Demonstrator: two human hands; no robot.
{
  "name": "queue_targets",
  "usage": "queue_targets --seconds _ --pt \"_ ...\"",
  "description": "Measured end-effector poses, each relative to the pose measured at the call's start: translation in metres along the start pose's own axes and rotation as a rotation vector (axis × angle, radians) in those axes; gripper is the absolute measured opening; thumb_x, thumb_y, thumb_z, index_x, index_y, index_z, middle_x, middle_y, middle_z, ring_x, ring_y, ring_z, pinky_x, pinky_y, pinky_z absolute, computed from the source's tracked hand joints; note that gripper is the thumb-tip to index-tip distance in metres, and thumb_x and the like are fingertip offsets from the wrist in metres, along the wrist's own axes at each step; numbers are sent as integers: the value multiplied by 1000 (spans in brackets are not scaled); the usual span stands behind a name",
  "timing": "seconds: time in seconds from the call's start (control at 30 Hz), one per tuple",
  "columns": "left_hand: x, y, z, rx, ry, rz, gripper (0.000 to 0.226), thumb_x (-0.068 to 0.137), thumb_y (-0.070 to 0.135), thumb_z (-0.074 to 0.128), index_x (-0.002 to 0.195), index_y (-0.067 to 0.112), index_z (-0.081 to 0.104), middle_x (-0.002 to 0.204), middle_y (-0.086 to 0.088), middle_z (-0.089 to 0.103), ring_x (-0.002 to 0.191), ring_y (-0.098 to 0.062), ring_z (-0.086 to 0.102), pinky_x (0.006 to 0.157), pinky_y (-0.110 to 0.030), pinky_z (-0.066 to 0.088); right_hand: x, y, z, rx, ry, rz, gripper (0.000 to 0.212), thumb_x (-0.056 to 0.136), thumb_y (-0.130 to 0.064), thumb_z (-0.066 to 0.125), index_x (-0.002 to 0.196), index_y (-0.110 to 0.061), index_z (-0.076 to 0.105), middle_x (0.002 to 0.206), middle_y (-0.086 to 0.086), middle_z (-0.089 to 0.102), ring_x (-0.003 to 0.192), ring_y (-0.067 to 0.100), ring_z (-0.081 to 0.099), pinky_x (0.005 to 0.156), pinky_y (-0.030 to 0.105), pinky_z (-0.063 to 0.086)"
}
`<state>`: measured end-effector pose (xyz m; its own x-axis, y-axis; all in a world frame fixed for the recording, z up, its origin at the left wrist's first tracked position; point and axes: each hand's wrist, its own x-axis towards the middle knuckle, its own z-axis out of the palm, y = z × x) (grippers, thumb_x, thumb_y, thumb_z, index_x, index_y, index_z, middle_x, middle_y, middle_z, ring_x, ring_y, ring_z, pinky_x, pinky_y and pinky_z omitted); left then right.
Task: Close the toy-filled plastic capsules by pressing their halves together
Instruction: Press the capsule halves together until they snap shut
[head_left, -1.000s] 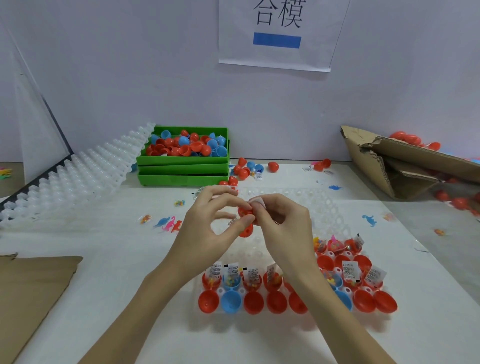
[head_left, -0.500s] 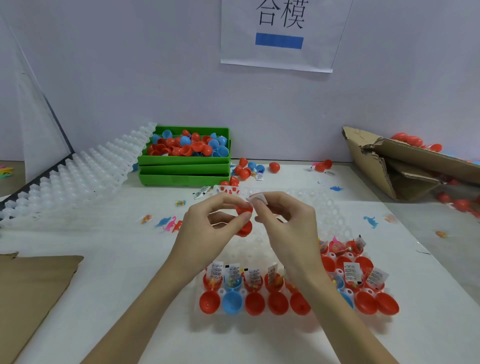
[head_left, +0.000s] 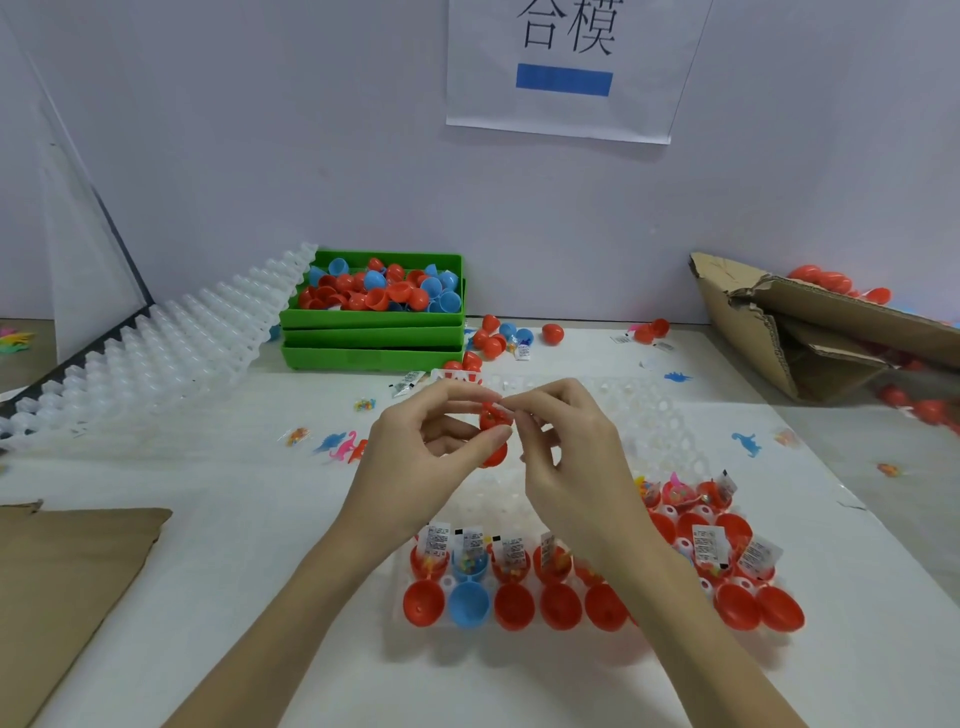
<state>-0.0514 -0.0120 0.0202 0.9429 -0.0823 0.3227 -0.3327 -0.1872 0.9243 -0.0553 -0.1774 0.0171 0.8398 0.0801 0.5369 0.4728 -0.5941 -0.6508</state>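
At the centre of the frame, a person's left hand (head_left: 431, 452) grips an open red capsule (head_left: 492, 421) between curled thumb and forefinger, its second red half (head_left: 493, 456) hanging just below the thumb. The right hand (head_left: 571, 447) meets it from the right, fingers curled, thumb and forefinger pinching a small pale slip (head_left: 511, 408) at the capsule's mouth. Both hands are raised above a clear plastic holding tray (head_left: 660, 415) on the white table (head_left: 208, 545). In the lower centre and lower right, open capsules (head_left: 514, 605), mostly red with a few blue, sit in the tray's near rows, many with toys and printed leaflets standing in them. In the upper left, stacked green bins (head_left: 371, 338) hold loose red and blue halves beside a slanting stack of white trays (head_left: 156, 353). A torn cardboard box (head_left: 810, 332) lies at the right edge, closed red capsules behind it. Small toy dinosaurs (head_left: 340, 444) dot the table.
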Motion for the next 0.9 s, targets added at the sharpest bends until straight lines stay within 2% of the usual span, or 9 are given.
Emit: queue_targets --seconds 0.07,0.2,0.3,0.4,0.5,0.6,0.73,0.8,0.9 --pt "1 1 -1 -36 -14 -2 27 89 15 81 114 23 76 102 11 79 88 -14 77 80 -22 61 2 2 -2 12 9 12 29 101 -3 61 119 -19 76 102 -4 59 88 7 62 78 19 55" --pt "1 0 -1 -105 1 -28 21 93 26 76 114 27 79 104 8 80 95 -15 76 82 -25 61 1 0 -3 54 89 -30 28 97 -4 69 118 -21 78 94 -4 64 85 6 63 75 9 50" --pt "1 -1 0 -195 41 -62 17 95 24 74 111 24 80 99 3 81 90 -16 76 78 -22 59 0 -2 -1 28 88 -84 31 97 -4 67 121 -21 76 94 -4 64 83 9 62 76 16 54" --pt "2 -3 0 -268 70 -105 14 95 21 74 108 21 81 97 -3 81 88 -17 76 74 -21 58 -1 -4 3 -55 83 -169 34 98 1 63 127 -14 73 96 2 62 80 11 58 75 24 53" --pt "3 -4 -1 -307 83 -119 15 94 21 74 107 18 79 97 -5 81 89 -19 76 73 -23 58 -3 -3 6 -151 108 -244 43 97 8 61 137 -8 66 96 7 61 82 12 56 75 23 51" --pt "3 -3 -2 -335 67 -123 16 95 22 72 108 14 77 98 -7 80 88 -21 76 73 -24 57 -3 -3 6 -163 99 -215 45 99 5 58 143 -7 60 98 6 61 82 12 57 76 22 53" --pt "3 -2 -5 -471 -15 -140 13 99 17 68 108 9 73 101 -14 77 88 -22 73 72 -23 56 -1 -7 1 180 -13 114 34 107 -21 53 138 -24 65 108 -3 65 93 7 65 78 21 56" --pt "3 -3 -6 -470 -38 -137 11 98 19 70 105 12 75 101 -12 76 88 -20 70 73 -25 55 2 -11 -1 445 -80 253 31 108 -25 53 134 -22 68 109 -5 75 95 7 72 76 21 59" --pt "2 -3 -3 -370 -14 -115 9 96 24 73 100 18 78 104 -7 74 91 -18 69 77 -30 55 1 -14 -3 721 -114 367 26 105 -23 58 125 -16 74 104 0 80 96 17 77 81 22 60"
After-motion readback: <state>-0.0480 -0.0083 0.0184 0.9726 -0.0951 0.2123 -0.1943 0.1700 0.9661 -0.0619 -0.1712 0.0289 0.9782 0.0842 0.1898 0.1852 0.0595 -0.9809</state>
